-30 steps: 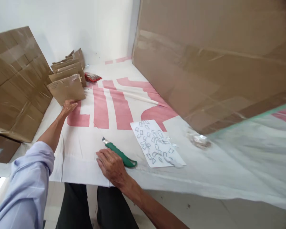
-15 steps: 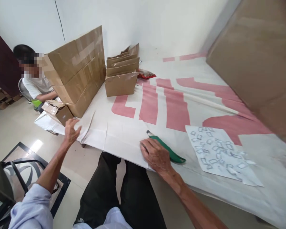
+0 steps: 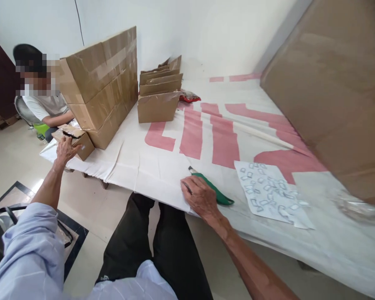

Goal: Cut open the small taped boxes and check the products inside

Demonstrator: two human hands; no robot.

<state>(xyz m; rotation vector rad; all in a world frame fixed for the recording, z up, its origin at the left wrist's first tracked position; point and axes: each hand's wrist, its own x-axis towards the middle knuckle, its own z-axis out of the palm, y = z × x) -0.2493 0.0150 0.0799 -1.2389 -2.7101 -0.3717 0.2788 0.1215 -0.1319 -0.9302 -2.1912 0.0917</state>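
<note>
My left hand reaches out to the table's left corner, fingers spread on a small open cardboard box. My right hand lies flat on the white and red table cover at the near edge, fingers stretched out, beside a green utility knife whose blade points away from me. To the knife's right lies a white sheet covered with several small metal clips.
A large taped carton stands at the back left, with a row of folded small boxes and a red packet behind it. A big cardboard panel leans over the right side. Another person sits at far left.
The view swung left. My left hand left the folded boxes, drew back to the table's edge, then moved out to the small open box. The right hand stayed by the knife.
</note>
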